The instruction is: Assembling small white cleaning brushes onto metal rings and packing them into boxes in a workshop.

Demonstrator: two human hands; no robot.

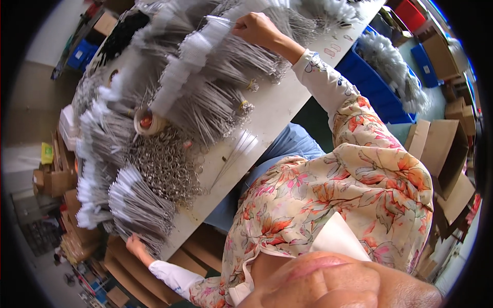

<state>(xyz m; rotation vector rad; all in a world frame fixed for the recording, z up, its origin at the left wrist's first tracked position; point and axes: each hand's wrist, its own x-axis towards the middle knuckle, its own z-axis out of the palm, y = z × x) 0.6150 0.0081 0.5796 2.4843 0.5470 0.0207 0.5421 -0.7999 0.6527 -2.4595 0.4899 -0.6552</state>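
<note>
At the far side of the table, my right hand (256, 31) is closed in a pinch around a thin white-bristled wire brush (219, 20), which points out to the left above the heaps. My left hand (137, 246) is low at the near left, fingers curled against the lower edge of a bundle of wire brushes (141, 203); what it grips is hidden. The bundle's white bristles face left and its grey stems right. More brushes (190, 56) lie in overlapping rows across the middle. Beside them are heaped metal wire loops (167, 164).
A roll (146, 122) with something orange-red inside sits among the brushes. A few loose wires (231, 156) lie on the white table (272, 110). To the right stand a blue bin (359, 72) of brushes and open cardboard boxes (441, 149). Cardboard (133, 277) stands below my left arm.
</note>
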